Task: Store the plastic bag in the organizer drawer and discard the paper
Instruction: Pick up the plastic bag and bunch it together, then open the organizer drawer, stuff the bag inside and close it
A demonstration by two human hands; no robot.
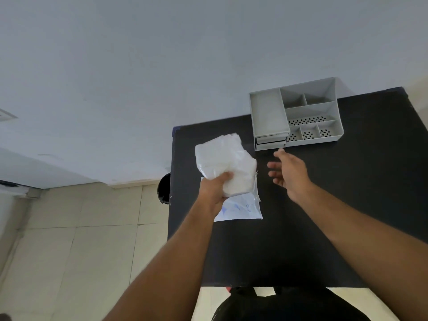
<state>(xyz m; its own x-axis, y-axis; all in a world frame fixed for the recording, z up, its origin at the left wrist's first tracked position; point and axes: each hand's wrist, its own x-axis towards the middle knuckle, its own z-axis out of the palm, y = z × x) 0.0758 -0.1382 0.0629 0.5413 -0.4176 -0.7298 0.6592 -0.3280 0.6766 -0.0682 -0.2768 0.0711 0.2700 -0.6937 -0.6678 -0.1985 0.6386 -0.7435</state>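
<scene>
A dark round bin (pixel 164 188) is being observed on the floor, just beside the table's left edge and partly hidden by it; it is judged to be the intended place for discarding.

A crumpled white wad, taken to be the paper (pixel 224 156), is being held clear above the table by the left hand (pixel 214 193), whose fingers are clenched round its near end. It is presumably being kept lifted so that it can be carried left to the bin.

The plastic bag (pixel 240 208), flat and marked with blue print, is lying on the table directly beneath that hand, near the left edge and well apart from the organizer.

The right hand (pixel 290 173) is being extended with its fingers released and spread, grasping nothing, its fingertips just short of the drawer (pixel 271 142). The drawer, at the near left corner of the grey organizer (pixel 324 107), appears closed, so it is probably being approached for opening.

The table (pixel 347 205) is being presented as a matt black surface. Pale floor tiles (pixel 81 228) and a plain light wall (pixel 162 66) are being seen around it.
</scene>
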